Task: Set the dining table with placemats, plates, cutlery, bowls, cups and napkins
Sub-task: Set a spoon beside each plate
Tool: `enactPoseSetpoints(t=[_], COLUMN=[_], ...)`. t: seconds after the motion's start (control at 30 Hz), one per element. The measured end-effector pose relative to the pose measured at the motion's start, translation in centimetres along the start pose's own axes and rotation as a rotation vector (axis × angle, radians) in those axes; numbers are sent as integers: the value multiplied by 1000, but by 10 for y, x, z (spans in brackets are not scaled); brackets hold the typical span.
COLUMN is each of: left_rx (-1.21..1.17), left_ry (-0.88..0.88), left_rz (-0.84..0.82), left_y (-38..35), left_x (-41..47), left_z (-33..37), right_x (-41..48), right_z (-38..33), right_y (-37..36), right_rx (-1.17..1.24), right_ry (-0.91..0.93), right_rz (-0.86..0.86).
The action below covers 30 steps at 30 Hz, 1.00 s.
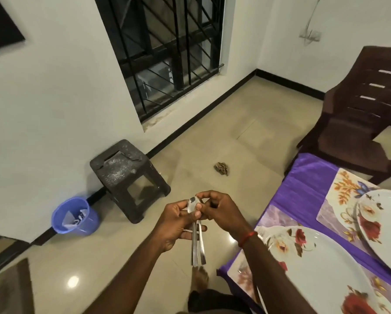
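Holding a small bundle of steel spoons [198,245] in the left hand [175,225], fingers curled round the upper handles, thumb laid up against the bowls. Handles hanging straight down below the palm, ends free above the floor; exact count hard to tell. Pinching the bowl end from above with the right hand [221,211], thumb and fingertips closed on the topmost bowl, a red thread round that wrist. Both hands out over the tiled floor, just left of the table's near edge, spoons clear of it. To the right, on the purple tablecloth [303,184]: a near placemat [272,215] under a near plate [314,268], and a far placemat [339,196] under a far plate [389,218], both plates white with red flowers. Behind the table, a dark brown chair [357,123]. Against the wall beyond the hands, a dark stool [126,175] with a blue bin [74,218] beside it, below a barred window [167,53]
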<state>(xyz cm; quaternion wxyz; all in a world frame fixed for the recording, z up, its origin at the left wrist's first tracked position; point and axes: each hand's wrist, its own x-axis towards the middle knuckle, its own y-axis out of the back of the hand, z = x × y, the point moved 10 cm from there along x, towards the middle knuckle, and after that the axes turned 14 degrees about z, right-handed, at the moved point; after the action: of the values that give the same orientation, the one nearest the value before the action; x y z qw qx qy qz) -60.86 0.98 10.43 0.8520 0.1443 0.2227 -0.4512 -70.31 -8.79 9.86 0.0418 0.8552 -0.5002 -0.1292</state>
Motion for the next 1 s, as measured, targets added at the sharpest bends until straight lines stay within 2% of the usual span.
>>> enactPoseSetpoints(t=[0.17, 0.33, 0.43, 0.77, 1.0], left_rx=[57, 89, 74, 144, 225], left_ry=[-10, -22, 33, 89, 33], left_rz=[0, 11, -24, -282, -424], left_y=[9, 8, 3, -34, -53], left_x=[43, 79, 100, 189, 245], left_z=[32, 55, 61, 102, 148], right_x=[44, 77, 95, 163, 210], right_z=[-11, -10, -11, -19, -46], right_y=[-11, -14, -9, 23, 38], right_rx=[94, 139, 142, 97, 51], right_ry=[-30, -65, -76, -120, -103], right_rz=[14, 102, 137, 336, 527])
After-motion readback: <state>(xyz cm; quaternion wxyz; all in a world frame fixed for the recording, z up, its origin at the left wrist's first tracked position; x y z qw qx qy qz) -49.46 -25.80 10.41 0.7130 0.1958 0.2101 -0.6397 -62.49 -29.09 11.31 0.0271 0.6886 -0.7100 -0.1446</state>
